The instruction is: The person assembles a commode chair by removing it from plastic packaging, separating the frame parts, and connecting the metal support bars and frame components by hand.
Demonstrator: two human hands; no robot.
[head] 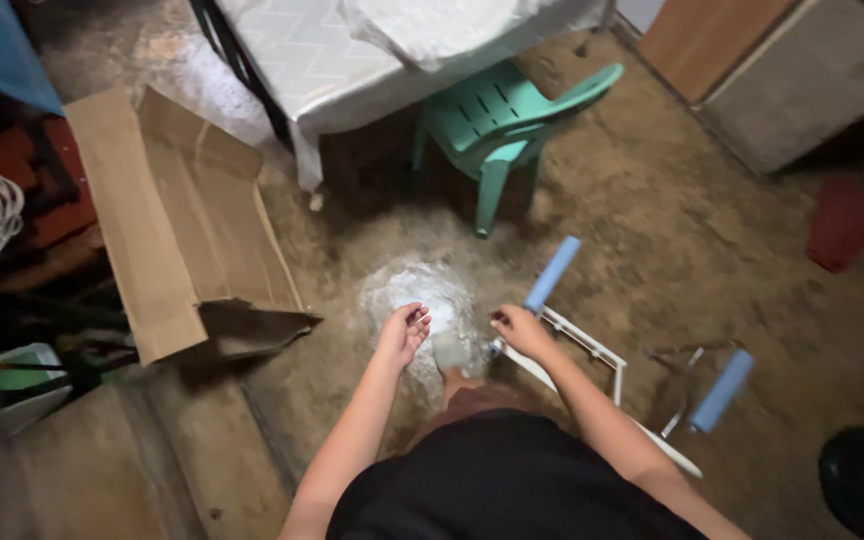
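One view is available, the head camera, looking down at the floor [672,230] past the person's black shirt.

Hands: the left hand [404,330] hovers palm-up with fingers loosely curled, holding nothing that can be made out. The right hand [518,328] is loosely curled just beside the near end of the white frame [592,352]; whether it touches or grips the frame cannot be told.

Work items: the white frame lies on the floor to the person's right, with one blue foam tube [552,273] at its far end and a second blue foam tube [721,390] on a metal part well apart to the right. A crumpled sheet of clear plastic wrap [422,290] lies on the floor between and ahead of the two hands.

Progress, as a judgement: the frame appears unpacked and free of wrap; the plastic is still loose on the floor, and the frame is lying flat, not standing.

Surroundings: an opened cardboard box [172,230] lies flat to the left. A green plastic chair [502,120] stands at a covered tabletop [312,70] ahead.
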